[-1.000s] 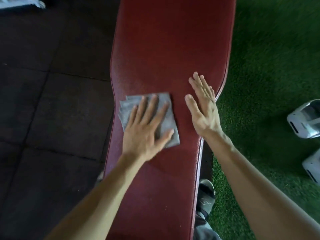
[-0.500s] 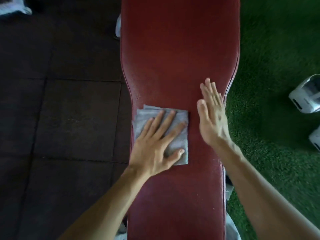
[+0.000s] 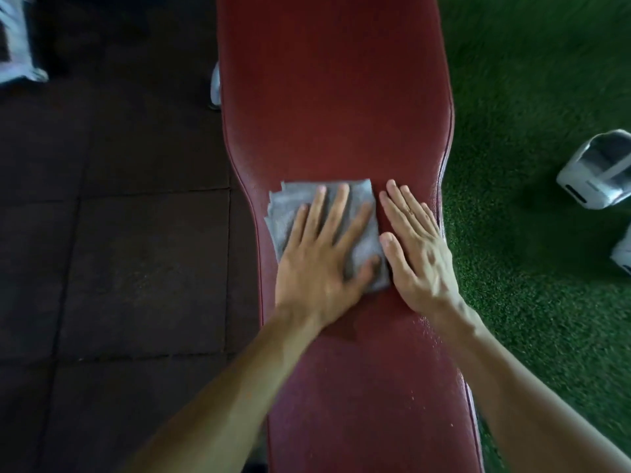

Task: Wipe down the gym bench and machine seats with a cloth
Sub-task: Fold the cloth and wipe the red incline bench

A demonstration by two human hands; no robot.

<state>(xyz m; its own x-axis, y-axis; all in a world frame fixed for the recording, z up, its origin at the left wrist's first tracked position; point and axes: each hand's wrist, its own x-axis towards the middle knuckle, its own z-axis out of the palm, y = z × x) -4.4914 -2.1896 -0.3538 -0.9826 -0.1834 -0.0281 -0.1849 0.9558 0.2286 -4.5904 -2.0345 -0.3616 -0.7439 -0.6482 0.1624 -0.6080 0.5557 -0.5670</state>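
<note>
A dark red padded bench [image 3: 334, 107] runs up the middle of the view and narrows near my hands. A folded grey cloth [image 3: 290, 206] lies flat on its narrow part. My left hand [image 3: 321, 257] presses on the cloth with straight, spread fingers. My right hand [image 3: 415, 249] lies flat on the bare pad just right of the cloth, fingers straight and together, close to the bench's right edge.
Dark rubber floor tiles [image 3: 112, 233] lie left of the bench, green turf [image 3: 532, 302] on its right. Two white objects [image 3: 596, 170] sit on the turf at the right edge. A pale object [image 3: 17, 39] lies at the top left corner.
The cloth under my left hand has slid rightward across the pad. My right hand has turned from on-edge to flat on the bench and now sits right beside the cloth.
</note>
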